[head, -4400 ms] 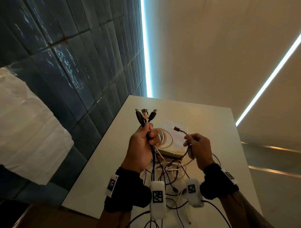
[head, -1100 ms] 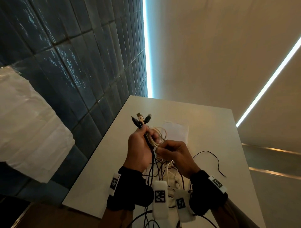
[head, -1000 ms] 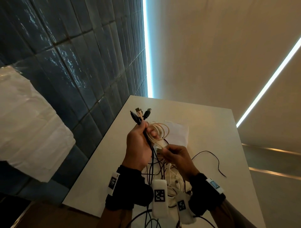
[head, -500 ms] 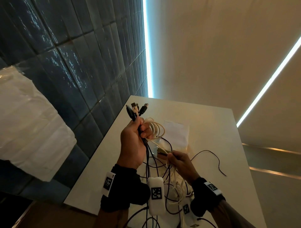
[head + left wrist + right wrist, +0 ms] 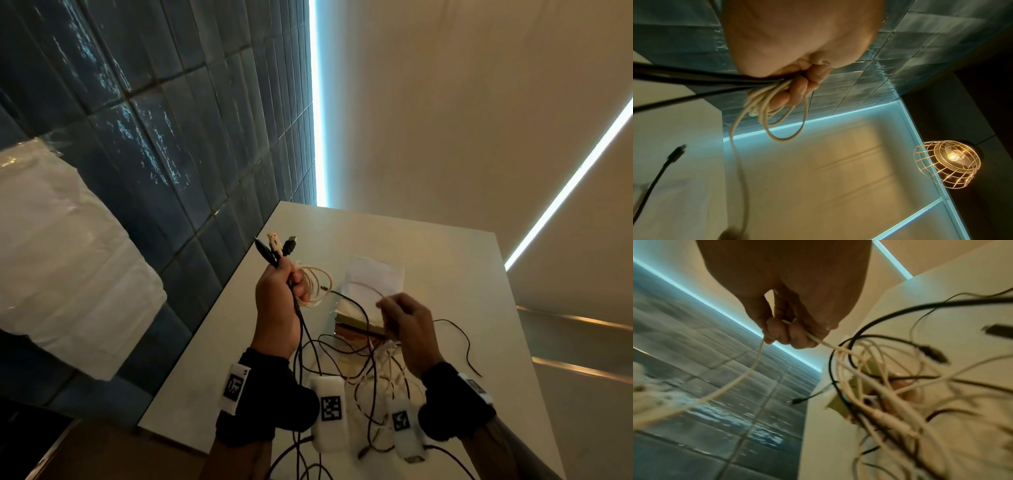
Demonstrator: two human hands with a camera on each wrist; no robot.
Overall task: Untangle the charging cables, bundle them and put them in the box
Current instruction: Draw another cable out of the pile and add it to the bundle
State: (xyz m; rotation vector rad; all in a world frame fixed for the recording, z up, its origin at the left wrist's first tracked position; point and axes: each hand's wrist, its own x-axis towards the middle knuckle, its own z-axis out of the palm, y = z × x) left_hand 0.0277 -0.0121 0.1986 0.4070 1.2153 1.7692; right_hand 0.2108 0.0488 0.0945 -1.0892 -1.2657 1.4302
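Observation:
My left hand [image 5: 279,291] is raised above the table and grips a bunch of cables: black and white plug ends [image 5: 275,245] stick up from the fist, and a coil of cream cable [image 5: 317,284] [image 5: 774,110] loops beside the fingers. To its right my right hand [image 5: 399,313] [image 5: 789,335] pinches a strand of the cream cable [image 5: 748,374] that runs across to the coil. Below both hands lies a tangle of black and white cables [image 5: 363,363] [image 5: 890,378]. The box [image 5: 356,322] sits behind the tangle, partly hidden by my right hand.
The white table [image 5: 445,267] stands against a dark tiled wall [image 5: 154,137] on the left. A white sheet [image 5: 375,277] lies by the box. A thin black cable [image 5: 459,339] trails to the right. A wire-cage lamp [image 5: 947,164] glows overhead.
My right hand has risen and moved right, drawing the cream strand away from the coil. The left hand has stayed raised with its bunch of cables.

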